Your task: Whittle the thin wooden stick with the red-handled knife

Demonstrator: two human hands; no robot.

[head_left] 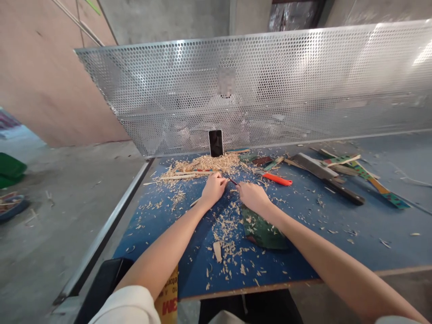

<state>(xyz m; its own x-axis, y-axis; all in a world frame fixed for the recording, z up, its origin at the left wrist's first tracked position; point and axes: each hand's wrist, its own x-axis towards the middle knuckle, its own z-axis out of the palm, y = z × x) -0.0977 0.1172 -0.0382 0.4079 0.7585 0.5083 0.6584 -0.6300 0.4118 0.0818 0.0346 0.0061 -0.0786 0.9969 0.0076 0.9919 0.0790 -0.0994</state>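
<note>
My left hand is closed around a thin pale wooden stick, whose end shows behind the wrist. Just to its right, my right hand is closed on a slim dark tool, which looks like a small carving knife; its handle is hidden in the fist. The tool's tip points toward the left fingers, and whether it touches the stick cannot be made out. Under the right forearm lies a dark green cloth or sheet. Wood shavings are scattered below both hands.
A phone stands against the perforated metal screen, behind a heap of shavings. On the right of the blue tabletop lie an orange-handled knife, a cleaver and several painted wood strips.
</note>
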